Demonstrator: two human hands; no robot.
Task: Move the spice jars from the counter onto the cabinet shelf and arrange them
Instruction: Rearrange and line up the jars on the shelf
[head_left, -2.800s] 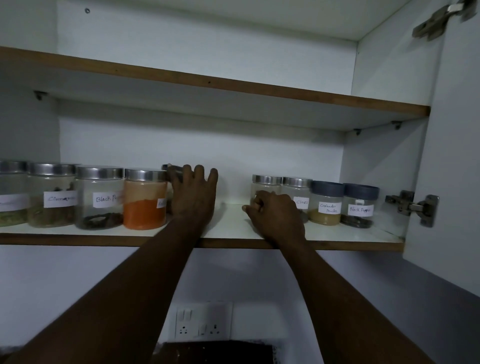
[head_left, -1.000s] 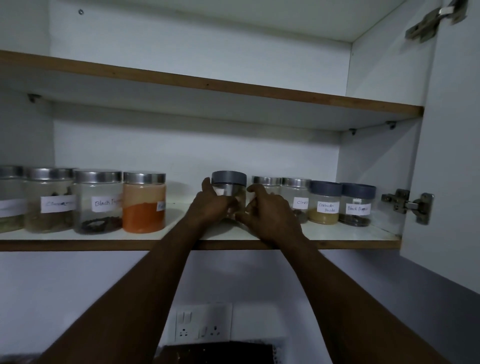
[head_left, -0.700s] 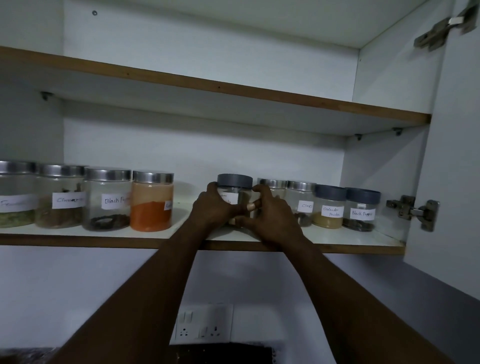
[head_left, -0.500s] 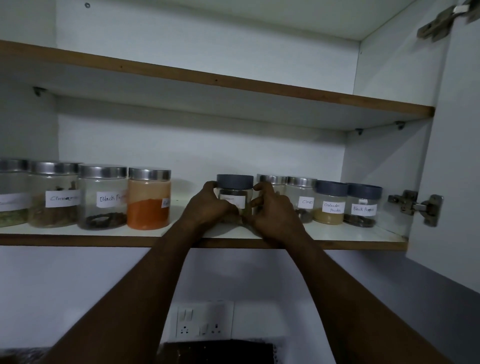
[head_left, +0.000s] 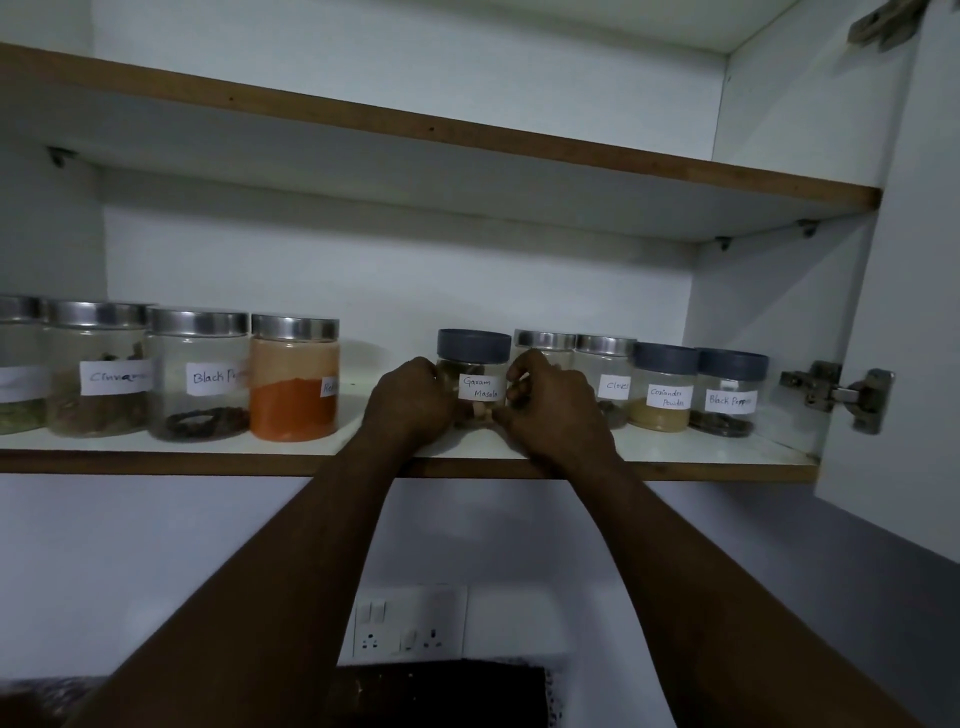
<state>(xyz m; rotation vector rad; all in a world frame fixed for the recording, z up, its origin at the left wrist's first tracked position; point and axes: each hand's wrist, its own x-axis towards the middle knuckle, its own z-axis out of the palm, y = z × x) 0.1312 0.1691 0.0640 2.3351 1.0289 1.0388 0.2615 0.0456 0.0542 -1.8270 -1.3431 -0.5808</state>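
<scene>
We record the left hand and right hand gripping the Garam Masala jar from either side, fingers curled on the glass below its grey lid. The jar stands upright at frame centre on the lower cabinet shelf, label facing us. Right of it in a row: Cloves jar, Coriander Powder jar, small Black Pepper jar. Left, across a gap: orange powder jar.

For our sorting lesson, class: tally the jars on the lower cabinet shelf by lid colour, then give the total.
Silver-lidded jars: 6
Dark-grey-lidded jars: 3
Total: 9
</scene>
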